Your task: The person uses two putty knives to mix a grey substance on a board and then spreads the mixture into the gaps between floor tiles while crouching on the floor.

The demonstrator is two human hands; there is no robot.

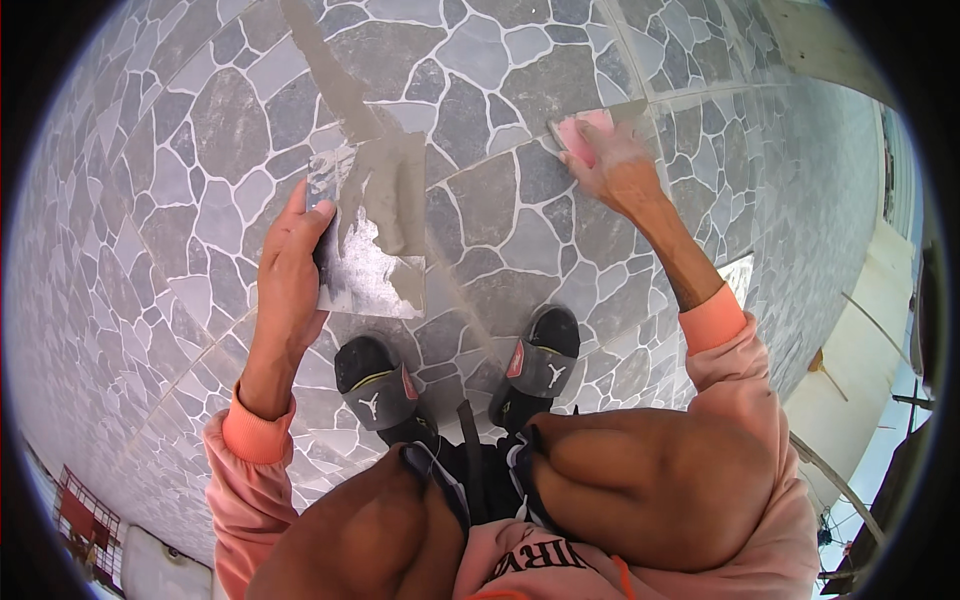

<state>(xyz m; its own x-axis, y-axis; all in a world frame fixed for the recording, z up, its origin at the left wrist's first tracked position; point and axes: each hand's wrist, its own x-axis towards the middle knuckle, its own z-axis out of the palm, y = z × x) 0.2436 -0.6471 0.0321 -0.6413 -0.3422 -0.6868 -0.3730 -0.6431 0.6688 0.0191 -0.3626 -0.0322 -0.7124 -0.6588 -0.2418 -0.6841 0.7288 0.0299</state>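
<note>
My left hand grips the left edge of a rectangular steel trowel, its thumb on top. Wet grey grout covers much of the plate's upper and right side, and bare shiny metal shows below. Any handle underneath is hidden. Farther out to the right, my right hand is closed on a flat pink spreader, pressed low against the tiled floor. Motion smears part of this hand, and the spreader's exact kind is hard to make out.
A wide band of grey grout runs along a tile joint beyond the trowel. My feet in black slide sandals stand between the hands. A pale wall borders the right side. A white container stands at lower left.
</note>
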